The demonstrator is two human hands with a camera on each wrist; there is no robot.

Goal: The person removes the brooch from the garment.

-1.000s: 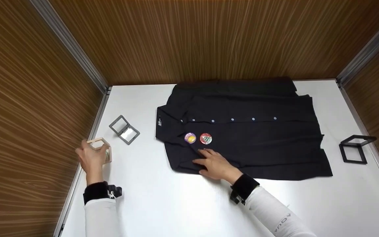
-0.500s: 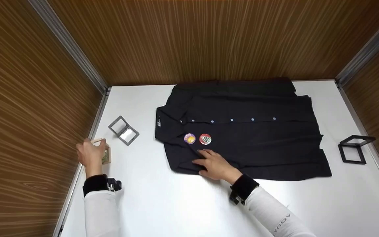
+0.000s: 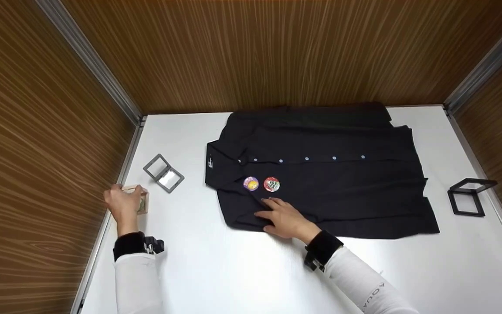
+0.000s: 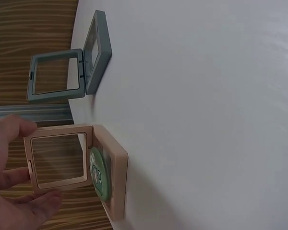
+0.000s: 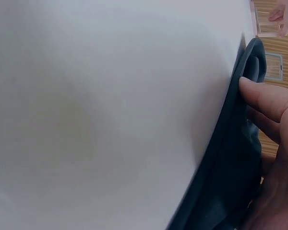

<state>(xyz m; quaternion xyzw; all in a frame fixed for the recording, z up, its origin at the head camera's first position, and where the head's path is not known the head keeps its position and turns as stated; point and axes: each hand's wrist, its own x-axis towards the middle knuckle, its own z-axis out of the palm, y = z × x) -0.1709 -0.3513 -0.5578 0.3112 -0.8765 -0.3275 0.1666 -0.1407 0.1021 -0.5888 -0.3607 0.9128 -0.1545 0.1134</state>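
My left hand grips the raised lid of a beige-pink square display case, thumb on one edge and fingers on the opposite one. The case stands open at its hinge on the table's left side. A round green badge sits in its base. My right hand rests with spread fingers on the near edge of a dark button-up shirt, below its collar. Two round pin badges, one purple and yellow and one red and green, lie on the shirt's chest.
A grey display case lies open just beyond my left hand. Another open case, black, stands near the right edge of the white table. Wood-grain panels close off the back and both sides.
My left hand has shifted slightly away from me with the beige-pink case's lid, and less of the lid's opening shows. The right hand and shirt stay put.
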